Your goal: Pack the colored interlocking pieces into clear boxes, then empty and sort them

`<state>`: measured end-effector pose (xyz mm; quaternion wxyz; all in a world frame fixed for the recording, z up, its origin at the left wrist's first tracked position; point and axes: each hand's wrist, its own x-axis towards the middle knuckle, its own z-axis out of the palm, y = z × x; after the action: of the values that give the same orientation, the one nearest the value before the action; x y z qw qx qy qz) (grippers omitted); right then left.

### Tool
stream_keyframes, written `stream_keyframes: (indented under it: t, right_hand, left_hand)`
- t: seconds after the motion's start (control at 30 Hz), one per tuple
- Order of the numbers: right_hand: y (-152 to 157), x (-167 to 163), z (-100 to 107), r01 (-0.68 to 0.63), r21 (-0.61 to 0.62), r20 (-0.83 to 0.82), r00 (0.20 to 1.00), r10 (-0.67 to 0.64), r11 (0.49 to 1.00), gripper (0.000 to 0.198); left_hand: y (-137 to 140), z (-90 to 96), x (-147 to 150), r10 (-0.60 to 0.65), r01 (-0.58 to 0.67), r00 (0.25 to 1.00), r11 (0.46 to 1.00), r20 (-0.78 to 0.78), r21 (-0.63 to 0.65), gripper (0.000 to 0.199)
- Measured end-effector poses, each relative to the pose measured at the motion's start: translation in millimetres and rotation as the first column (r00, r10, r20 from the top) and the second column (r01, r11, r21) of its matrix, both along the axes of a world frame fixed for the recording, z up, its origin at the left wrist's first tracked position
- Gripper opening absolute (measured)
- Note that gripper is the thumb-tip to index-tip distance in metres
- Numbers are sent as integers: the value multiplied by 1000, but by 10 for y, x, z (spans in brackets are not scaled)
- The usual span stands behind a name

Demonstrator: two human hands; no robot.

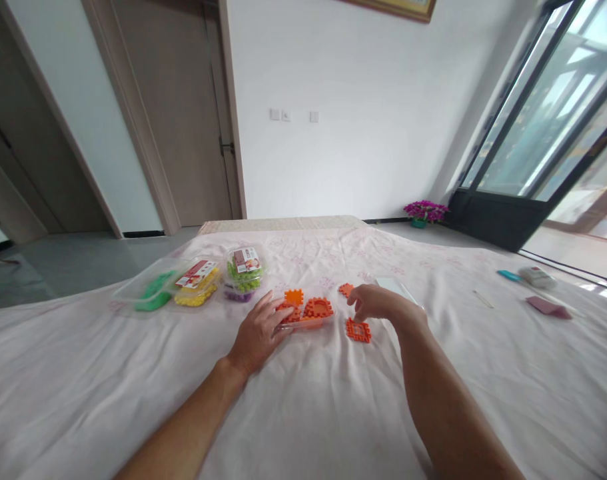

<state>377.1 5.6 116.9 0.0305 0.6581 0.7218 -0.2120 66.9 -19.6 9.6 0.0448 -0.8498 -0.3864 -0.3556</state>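
Observation:
A clear plastic box [303,325] of orange interlocking puzzle pieces [318,308] stands on the cloth before me. One lighter orange piece [294,297] sticks up at its back. My left hand [258,333] lies over the box's left side, fingers spread across the rim and pieces. To the right of the box, my right hand [376,303] hangs palm down with its fingers bent together; anything between the fingertips is hidden. Just under those fingertips lies an orange square frame piece [358,330]. Another orange piece [346,289] lies behind, close to the index finger.
Clear tubs with green pieces [156,291], yellow pieces [196,293] and lime pieces [246,273] stand at left. A pale flat panel [396,288] lies partly behind my right wrist. On the right are a pink folded item [548,307], a white pack [536,277] and a blue item [509,275].

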Motion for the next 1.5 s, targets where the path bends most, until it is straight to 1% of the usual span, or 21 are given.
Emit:
stream_keyframes:
  t: [0.07,0.13,0.27,0.4,0.47,0.57,0.63,0.7,0.77,0.83,0.9,0.97,1.03,1.13,1.27,1.33,1.4,1.5]
  right_hand:
    - [5,41,-27,24,-62,30,999,-22,998,53]
    - [11,39,-61,21,-93,32,999,-18,995,56]
    - [20,-79,-153,-10,-150,59,998,19,989,61]
    - [22,-193,-257,-36,-138,124,991,53,990,64]
    - [22,-197,-291,-37,-119,139,989,54,992,60]
    - [42,-143,-314,-55,-37,127,990,59,998,46]
    - [85,-94,-323,-76,83,79,994,69,994,36]
    - [148,-51,-338,-60,215,-13,998,64,975,29]
    - [212,-18,-363,13,322,-143,989,35,947,28]
    - [251,18,-390,73,358,-248,968,20,931,31]
    - [257,67,-408,49,311,-279,959,42,949,31]
    - [241,128,-414,-25,225,-257,963,84,974,31]
    - [226,184,-411,-56,173,-231,968,96,983,35]
    - [232,202,-420,-35,180,-197,978,70,983,45]
    - [258,43,-482,-4,228,-62,998,18,974,61]
    - [251,-75,-510,-5,254,39,999,-5,967,56]
    - [235,-165,-518,-14,273,108,994,-16,962,44]
    - [215,-186,-486,5,309,107,993,-39,951,34]
  left_hand:
    - [18,-25,-4,25,-25,1000,1000,10,12,36]
    - [31,-41,-8,41,-42,999,999,22,19,37]
    - [40,-45,-10,48,-49,998,998,30,27,37]
    - [43,-46,-12,41,-42,999,999,32,30,37]
    - [43,-49,-14,37,-38,999,999,35,29,36]
    - [42,-50,-15,36,-37,999,999,35,28,37]
    - [42,-49,-16,37,-38,999,999,34,29,37]
    - [42,-50,-16,34,-35,999,999,31,31,37]
    - [44,-55,-16,30,-31,999,999,26,34,37]
    - [43,-59,-17,34,-35,999,999,23,32,38]
    - [39,-57,-16,40,-40,999,999,23,25,40]
    - [32,-51,-15,42,-43,999,999,27,19,41]
    - [27,-44,-12,42,-42,999,999,31,22,40]
    - [26,-45,-11,43,-43,999,999,29,23,40]
    - [34,-54,-15,46,-47,999,999,13,24,41]
    - [34,-50,-15,47,-47,999,999,8,24,41]
    - [32,-42,-13,47,-47,999,999,7,24,40]
    - [26,-33,-9,40,-41,999,999,15,26,39]
